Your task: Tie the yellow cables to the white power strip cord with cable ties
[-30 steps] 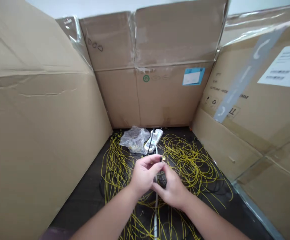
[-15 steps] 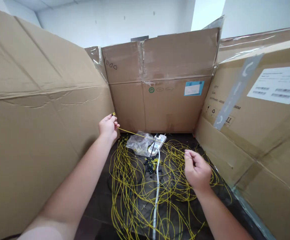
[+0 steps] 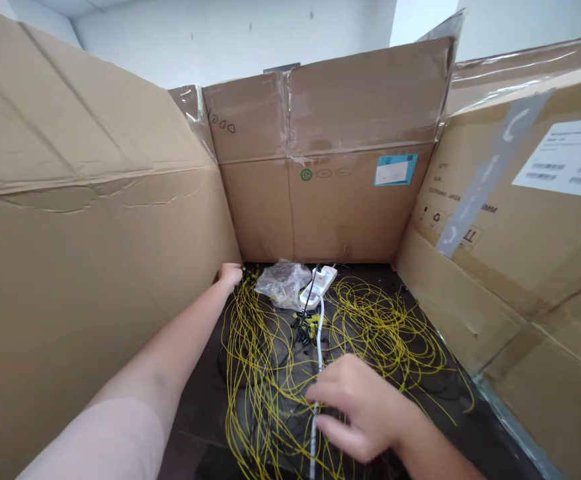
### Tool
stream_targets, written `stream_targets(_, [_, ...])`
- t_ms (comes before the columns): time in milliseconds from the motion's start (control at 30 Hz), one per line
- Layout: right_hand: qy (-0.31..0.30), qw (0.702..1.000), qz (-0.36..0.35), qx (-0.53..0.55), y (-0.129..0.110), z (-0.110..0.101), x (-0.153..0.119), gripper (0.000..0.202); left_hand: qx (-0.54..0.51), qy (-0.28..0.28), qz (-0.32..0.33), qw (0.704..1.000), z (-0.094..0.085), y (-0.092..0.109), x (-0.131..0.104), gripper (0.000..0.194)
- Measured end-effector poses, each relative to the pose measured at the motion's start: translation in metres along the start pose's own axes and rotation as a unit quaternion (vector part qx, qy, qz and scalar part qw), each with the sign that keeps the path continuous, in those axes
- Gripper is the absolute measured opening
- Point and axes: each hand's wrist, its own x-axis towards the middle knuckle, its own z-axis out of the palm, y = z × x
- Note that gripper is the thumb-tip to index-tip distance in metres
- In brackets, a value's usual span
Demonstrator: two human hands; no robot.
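Note:
My left hand (image 3: 231, 274) is at the far left, low beside the cardboard wall, at the top end of a long bundle of yellow wires (image 3: 250, 347). Its fingers are closed around a wire end among small dark and yellow connectors (image 3: 253, 272); the fingertips are mostly hidden. Nearer to me, my right hand (image 3: 360, 410) hovers over the white power cord (image 3: 319, 347) and some loose wires. Its thumb and fingers are apart, slightly blurred, with nothing visible between them. A looser coil of yellow wires (image 3: 390, 327) lies on the right side of the dark surface.
Cardboard walls stand on the left (image 3: 95, 267), at the back (image 3: 345, 213) and on the right (image 3: 495, 293). A crumpled clear plastic bag (image 3: 283, 283) lies beside a white power strip (image 3: 319, 288) with a black plug. Several small black pieces (image 3: 303, 332) are heaped before it.
My left hand has moved down and away to the far end of the left bundle. My right hand has let go of the stretched yellow wire and come nearer and left, its fingers opening.

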Motion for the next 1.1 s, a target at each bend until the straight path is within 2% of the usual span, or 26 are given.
stream_targets(67, [-0.034, 0.999, -0.023, 0.004, -0.007, 0.014, 0.009, 0.02, 0.026, -0.013, 0.01, 1.0, 0.011, -0.004, 0.007, 0.033])
stream_targets(133, [-0.032, 0.999, -0.036, 0.017, -0.008, 0.021, 0.013, 0.026, 0.054, -0.026, 0.028, 0.998, 0.021, -0.007, 0.013, 0.032])
stream_targets(267, [0.013, 0.999, -0.032, 0.041, 0.0, 0.018, 0.012, 0.031, 0.105, -0.044, 0.067, 0.991, 0.038, -0.014, 0.025, 0.032])
stream_targets(433, [0.052, 0.997, -0.021, 0.047, 0.007, 0.013, 0.009, 0.034, 0.143, -0.051, 0.095, 0.984, 0.048, -0.019, 0.033, 0.03])
stream_targets(667, [0.066, 0.997, 0.002, 0.036, 0.016, 0.015, 0.004, 0.034, 0.148, -0.028, 0.118, 0.982, 0.048, -0.018, 0.035, 0.036])
stream_targets(900, [0.076, 0.996, 0.018, 0.034, 0.018, 0.011, 0.003, 0.031, 0.145, -0.014, 0.114, 0.983, 0.04, -0.014, 0.033, 0.032])
stream_targets(1100, [0.097, 0.995, 0.02, 0.014, 0.019, 0.01, 0.004, 0.03, 0.109, 0.028, 0.166, 0.98, 0.03, 0.005, 0.013, 0.021])
